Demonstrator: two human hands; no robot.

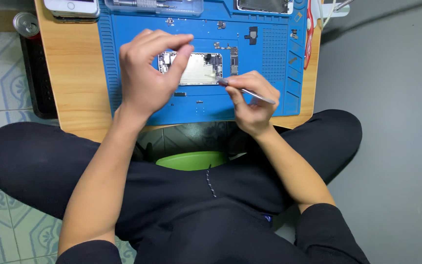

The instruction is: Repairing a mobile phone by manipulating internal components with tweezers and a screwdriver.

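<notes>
An opened phone body (199,68) lies in the middle of a blue repair mat (269,105), its inner parts bare. My left hand (147,73) hovers over the phone's left end, fingers pinched together; whether something tiny sits between them I cannot tell. My right hand (250,100) rests at the phone's lower right corner and grips grey metal tweezers (247,91), whose tip touches that corner.
The mat lies on a small wooden table (74,83). Small phone parts (252,35) and screws are scattered on the mat. A white phone (72,7), a drinks can (26,24), a clear tool case (155,6), a red-handled tool (309,34) and a green stool (191,160) are near.
</notes>
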